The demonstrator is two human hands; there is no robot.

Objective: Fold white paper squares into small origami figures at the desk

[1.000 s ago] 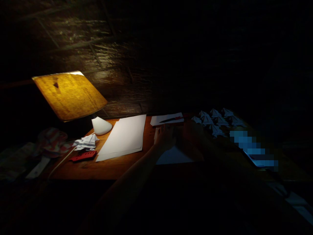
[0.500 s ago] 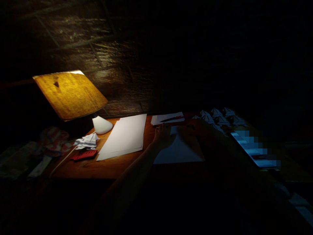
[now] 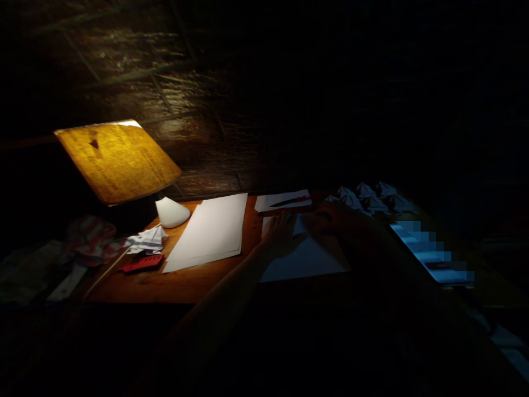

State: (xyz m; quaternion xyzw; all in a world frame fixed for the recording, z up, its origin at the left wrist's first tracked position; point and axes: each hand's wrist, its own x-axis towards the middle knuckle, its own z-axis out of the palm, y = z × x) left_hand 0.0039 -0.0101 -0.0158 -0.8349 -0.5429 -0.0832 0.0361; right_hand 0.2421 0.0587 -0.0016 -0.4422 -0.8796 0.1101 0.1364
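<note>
A sheet of paper lies on the table in front of me, mostly in bluish shadow. My left hand rests flat on the sheet's left part, its fingers stretched toward the far edge. Over the sheet's far right corner is my right hand, touching or close to the paper. Its fingers are lost in the dark. Just beyond the hands, a knife with a red handle lies on a small stack of paper.
To the left are larger white sheets, a lamp with a yellow shade, crumpled paper and a red object. Several folded paper pieces stand at the back right, near a lit screen.
My left hand has moved slightly right and flattened onto the paper. The sheet's near edge has shifted a little toward me and to the right.
</note>
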